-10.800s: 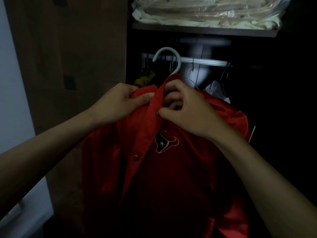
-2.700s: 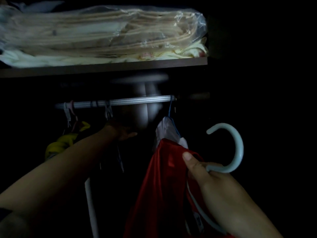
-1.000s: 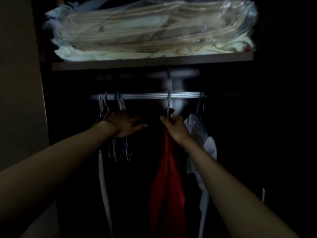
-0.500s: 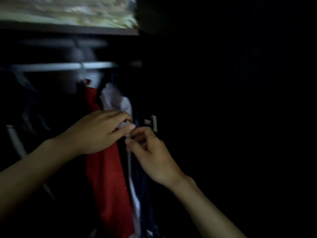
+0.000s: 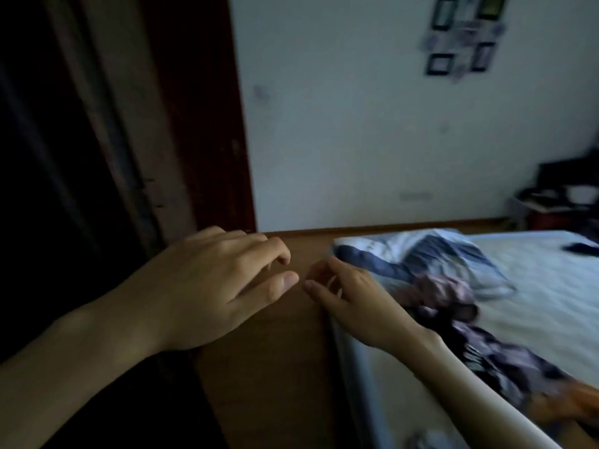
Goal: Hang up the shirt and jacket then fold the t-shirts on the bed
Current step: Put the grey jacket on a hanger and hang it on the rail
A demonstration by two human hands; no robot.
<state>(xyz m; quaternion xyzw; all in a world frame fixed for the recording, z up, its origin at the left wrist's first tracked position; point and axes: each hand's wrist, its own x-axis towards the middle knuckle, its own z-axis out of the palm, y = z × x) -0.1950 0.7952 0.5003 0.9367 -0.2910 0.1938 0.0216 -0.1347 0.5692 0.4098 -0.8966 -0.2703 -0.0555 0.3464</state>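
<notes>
Both of my hands hover in front of me over the wooden floor, holding nothing. My left hand (image 5: 214, 286) has loosely curled fingers. My right hand (image 5: 353, 296) is relaxed, close to the near corner of the bed (image 5: 534, 286). Crumpled t-shirts lie on the white sheet: a pale blue and white one (image 5: 421, 254) at the corner and a dark patterned one (image 5: 470, 335) running toward me. The view is blurred. The wardrobe (image 5: 64, 157) with the hung red jacket is a dark opening at left; its contents are not visible.
A brown wardrobe door (image 5: 201, 124) stands open beside a white wall (image 5: 372, 124) with picture frames (image 5: 463, 34). A strip of wooden floor (image 5: 275, 367) runs between wardrobe and bed. Dark furniture (image 5: 564, 189) sits at the far right. A small dark item (image 5: 580, 246) lies on the bed.
The view has swung right from the wardrobe interior to the bed. Both hands have let go of the hanging clothes and come away holding nothing.
</notes>
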